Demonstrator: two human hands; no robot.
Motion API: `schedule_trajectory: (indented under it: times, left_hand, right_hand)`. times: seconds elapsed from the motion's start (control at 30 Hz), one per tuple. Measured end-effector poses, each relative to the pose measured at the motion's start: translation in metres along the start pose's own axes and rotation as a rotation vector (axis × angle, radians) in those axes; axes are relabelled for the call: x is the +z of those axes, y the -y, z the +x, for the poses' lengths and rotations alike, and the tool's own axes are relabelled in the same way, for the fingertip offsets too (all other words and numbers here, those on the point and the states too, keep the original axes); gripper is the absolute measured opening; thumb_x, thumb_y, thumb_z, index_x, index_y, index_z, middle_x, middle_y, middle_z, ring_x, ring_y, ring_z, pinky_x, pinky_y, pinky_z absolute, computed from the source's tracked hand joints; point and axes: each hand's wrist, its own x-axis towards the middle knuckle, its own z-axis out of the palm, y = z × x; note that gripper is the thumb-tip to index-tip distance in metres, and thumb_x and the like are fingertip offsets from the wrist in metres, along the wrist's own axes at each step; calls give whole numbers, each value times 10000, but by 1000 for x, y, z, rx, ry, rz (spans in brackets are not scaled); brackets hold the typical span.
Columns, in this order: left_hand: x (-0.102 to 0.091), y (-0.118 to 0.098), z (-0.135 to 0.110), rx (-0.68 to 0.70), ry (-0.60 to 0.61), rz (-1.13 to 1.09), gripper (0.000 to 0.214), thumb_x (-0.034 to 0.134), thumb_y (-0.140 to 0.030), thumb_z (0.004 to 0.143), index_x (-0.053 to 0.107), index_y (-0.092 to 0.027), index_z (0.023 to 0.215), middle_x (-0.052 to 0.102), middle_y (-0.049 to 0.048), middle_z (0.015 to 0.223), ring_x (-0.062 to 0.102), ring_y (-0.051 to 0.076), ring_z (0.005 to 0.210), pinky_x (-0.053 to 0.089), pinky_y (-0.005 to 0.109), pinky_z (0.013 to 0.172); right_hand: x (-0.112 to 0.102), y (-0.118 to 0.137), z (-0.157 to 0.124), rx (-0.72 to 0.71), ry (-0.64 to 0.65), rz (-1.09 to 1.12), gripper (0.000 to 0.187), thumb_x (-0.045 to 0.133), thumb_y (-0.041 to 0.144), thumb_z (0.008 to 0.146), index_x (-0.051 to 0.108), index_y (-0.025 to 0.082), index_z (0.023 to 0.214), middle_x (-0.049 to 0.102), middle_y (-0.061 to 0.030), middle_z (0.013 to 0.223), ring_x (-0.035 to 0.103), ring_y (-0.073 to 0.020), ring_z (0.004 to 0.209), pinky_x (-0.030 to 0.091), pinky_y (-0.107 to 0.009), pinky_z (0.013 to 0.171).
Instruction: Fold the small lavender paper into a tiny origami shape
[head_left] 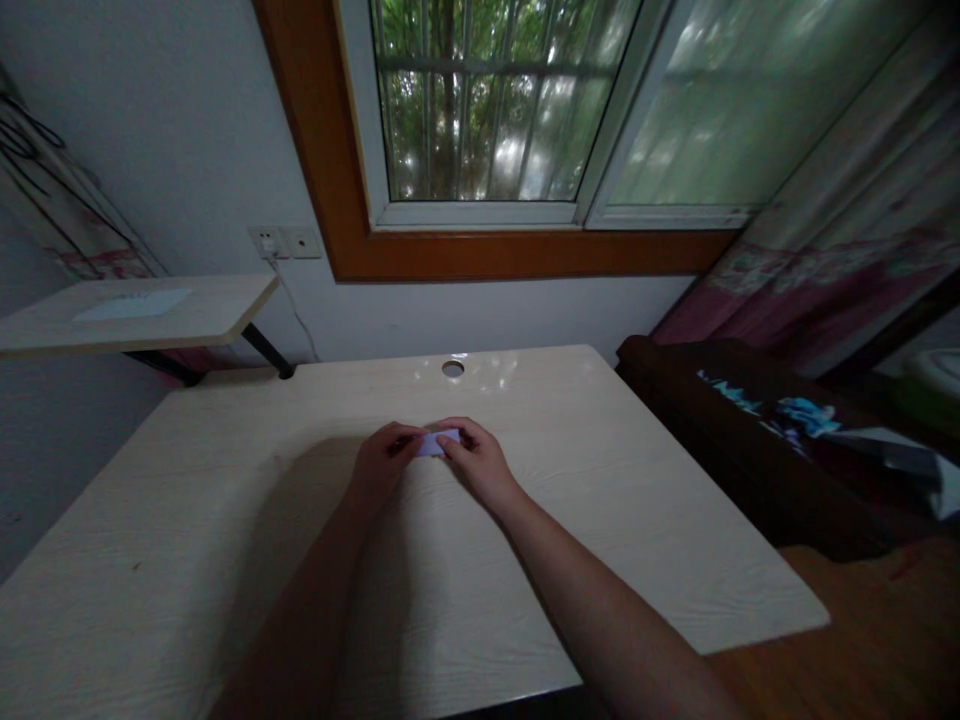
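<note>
A small pale purple piece, apparently folded paper (pixel 430 444), is held between my two hands over the middle of the desk. My left hand (pixel 383 460) pinches its left end with thumb and fingers. At the other end, my right hand (pixel 480 458) grips it, the thumb lying across its near face and the fingers behind. The fingers cover both ends of the piece, so only its middle strip shows.
The pale wooden desk (pixel 600 500) has a round cable hole (pixel 453 369) near its back edge. A raised shelf (pixel 225 300) with a sheet of paper (pixel 135 303) stands at the left. Beyond the right edge, a dark brown piece of furniture (pixel 675 400) bears blue items (pixel 806 414).
</note>
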Motion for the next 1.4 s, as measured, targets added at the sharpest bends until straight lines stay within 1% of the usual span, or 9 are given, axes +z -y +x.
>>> schedule_trajectory:
  times: [0.2, 0.33, 0.53, 0.73, 0.87, 0.97, 1.1, 1.4]
  left_hand:
    - [0, 0, 0, 3, 7, -12, 167, 647, -332, 844, 737, -218, 923, 732, 35, 897, 668, 180, 839, 523, 289, 769]
    - [0, -1, -1, -3, 7, -22, 160, 648, -318, 844, 737, -216, 931, 727, 34, 902, 665, 176, 837, 526, 284, 768]
    - [-1, -3, -2, 26, 35, -25, 175, 646, -305, 846, 741, -213, 960, 692, 37, 872, 640, 162, 795, 514, 253, 699]
    - [1, -3, -2, 57, 73, -6, 193, 647, -321, 853, 750, -223, 984, 649, 34, 851, 621, 150, 771, 507, 237, 675]
    - [1, -3, -3, 66, 72, -13, 196, 652, -326, 857, 749, -227, 996, 644, 30, 850, 615, 143, 757, 507, 237, 673]
    - [0, -6, -3, 70, 48, -9, 184, 647, -317, 861, 747, -227, 986, 649, 34, 858, 615, 146, 763, 514, 243, 681]
    - [-1, -7, -2, 93, 19, 15, 175, 642, -307, 864, 745, -233, 985, 658, 38, 863, 614, 150, 772, 518, 250, 690]
    - [0, -8, -4, 139, 58, 43, 197, 619, -288, 886, 748, -252, 1031, 654, 38, 874, 610, 150, 774, 506, 245, 692]
  right_hand:
    - [-1, 1, 0, -40, 8, -96, 234, 701, 304, 774, 721, 222, 993, 705, -33, 919, 615, -169, 771, 516, -298, 720]
    - [-2, 1, 0, -60, -21, -122, 300, 711, 287, 756, 695, 237, 1051, 698, -20, 930, 609, -171, 777, 494, -289, 719]
    - [-2, -2, 1, -49, -5, -66, 338, 714, 277, 755, 658, 240, 1086, 684, -11, 900, 596, -160, 743, 470, -273, 685]
    - [-1, 1, 0, -47, 14, -49, 339, 710, 290, 755, 654, 239, 1085, 670, 2, 857, 582, -151, 723, 463, -265, 673]
    - [0, 1, 0, -45, 6, -35, 346, 724, 287, 742, 649, 238, 1076, 660, 5, 852, 580, -146, 723, 469, -263, 675]
    - [0, 0, 1, -36, 5, 10, 367, 732, 298, 742, 633, 238, 1090, 662, -5, 878, 587, -144, 733, 483, -266, 683]
    - [1, -2, 1, -12, -3, 44, 378, 743, 317, 728, 633, 240, 1081, 652, 3, 845, 583, -141, 718, 496, -264, 672]
    - [0, 2, 0, -58, -27, 13, 316, 733, 284, 739, 660, 234, 1042, 642, 3, 852, 557, -130, 711, 465, -250, 663]
